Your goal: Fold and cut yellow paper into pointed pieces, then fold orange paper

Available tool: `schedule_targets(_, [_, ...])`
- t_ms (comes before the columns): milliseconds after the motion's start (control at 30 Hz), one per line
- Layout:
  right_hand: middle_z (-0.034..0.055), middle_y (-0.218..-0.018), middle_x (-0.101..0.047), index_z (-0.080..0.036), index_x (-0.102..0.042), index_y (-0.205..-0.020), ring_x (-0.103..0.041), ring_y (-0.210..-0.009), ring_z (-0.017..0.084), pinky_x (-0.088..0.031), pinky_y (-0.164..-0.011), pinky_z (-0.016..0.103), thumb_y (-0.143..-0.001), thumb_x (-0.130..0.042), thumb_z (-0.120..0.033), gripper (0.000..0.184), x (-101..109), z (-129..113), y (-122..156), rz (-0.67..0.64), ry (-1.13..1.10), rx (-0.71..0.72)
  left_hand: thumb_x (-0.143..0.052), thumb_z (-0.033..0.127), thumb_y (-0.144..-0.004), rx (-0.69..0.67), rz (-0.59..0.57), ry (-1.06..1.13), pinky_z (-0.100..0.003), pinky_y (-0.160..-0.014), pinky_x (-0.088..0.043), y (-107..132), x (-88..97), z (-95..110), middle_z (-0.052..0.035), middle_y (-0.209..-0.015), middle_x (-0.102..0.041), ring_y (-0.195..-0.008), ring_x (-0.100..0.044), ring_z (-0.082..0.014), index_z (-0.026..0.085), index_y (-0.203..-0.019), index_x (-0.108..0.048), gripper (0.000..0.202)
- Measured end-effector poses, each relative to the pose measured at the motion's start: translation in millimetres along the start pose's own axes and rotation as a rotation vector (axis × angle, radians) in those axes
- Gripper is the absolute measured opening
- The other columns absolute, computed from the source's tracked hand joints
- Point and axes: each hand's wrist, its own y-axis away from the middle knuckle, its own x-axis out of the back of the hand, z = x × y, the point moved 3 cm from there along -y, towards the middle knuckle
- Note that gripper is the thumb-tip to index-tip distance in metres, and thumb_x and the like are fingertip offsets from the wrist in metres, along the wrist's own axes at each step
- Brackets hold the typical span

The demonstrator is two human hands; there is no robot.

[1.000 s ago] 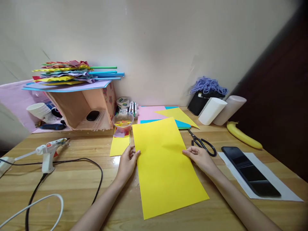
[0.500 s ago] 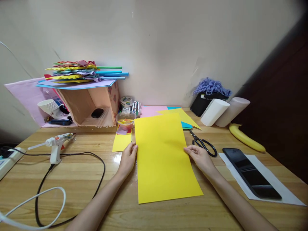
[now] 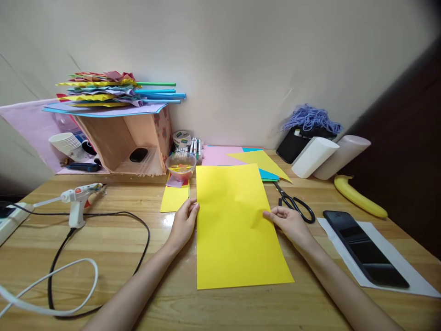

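From the head camera, a large yellow sheet (image 3: 237, 230) lies flat on the wooden surface (image 3: 138, 294), lengthwise away from the person. The left hand (image 3: 184, 223) rests at the sheet's left edge, fingers loosely extended and touching it, gripping nothing. The right hand (image 3: 289, 223) lies at the right edge, fingers lightly curled, fingertips on the paper. Black scissors (image 3: 296, 207) sit just beside the right hand, a phone (image 3: 365, 248) further right, and a glue gun (image 3: 77, 200) well off to the left.
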Motion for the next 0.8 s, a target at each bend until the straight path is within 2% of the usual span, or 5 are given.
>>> schedule_targets(167, [0.0017, -0.055, -0.063, -0.017, -0.055, -0.056, -0.056, -0.049, 0.014, -0.041, -0.046, 0.023, -0.05, -0.073, -0.053, 0.04, -1, -4, 2, -0.012, 0.035, 0.005, -0.039, 0.035, -0.087, -0.056, 0.017, -0.051, -0.027, -0.082, -0.041, 0, 0.5, 6, -0.0049, -0.103, -0.062, -0.096, -0.055, -0.018, 0.018, -0.103, -0.056, 0.029])
schedule_targets(367, [0.0009, -0.053, -0.061, -0.018, -0.054, -0.054, -0.054, -0.048, 0.013, -0.041, -0.046, 0.023, -0.048, -0.074, -0.051, 0.04, -4, -9, 5, -0.013, 0.027, -0.002, -0.037, 0.033, -0.088, -0.058, 0.003, -0.043, -0.025, -0.08, -0.041, 0, 1.2, 6, -0.004, -0.103, -0.062, -0.096, -0.055, -0.0178, 0.018, -0.103, -0.057, 0.029])
schedule_targets(600, [0.0021, -0.058, -0.065, -0.019, -0.053, -0.056, -0.059, -0.052, 0.017, -0.043, -0.046, 0.025, -0.052, -0.072, -0.052, 0.038, -6, 0, 3, -0.017, 0.041, 0.011, -0.037, 0.039, -0.087, -0.047, 0.013, 0.007, -0.025, -0.077, -0.042, 1, 0.8, 11, -0.0037, -0.095, -0.063, -0.09, -0.055, -0.0176, 0.017, -0.095, -0.06, 0.032])
schedule_targets(800, [0.0022, -0.06, -0.066, -0.02, -0.054, -0.057, -0.06, -0.052, 0.018, -0.044, -0.047, 0.025, -0.055, -0.073, -0.047, 0.033, -9, 1, 5, -0.083, -0.026, -0.014, -0.04, 0.04, -0.086, -0.045, 0.013, 0.005, -0.024, -0.073, -0.043, 2, 2.0, 15, -0.0025, -0.087, -0.064, -0.083, -0.055, -0.0171, 0.017, -0.092, -0.062, 0.032])
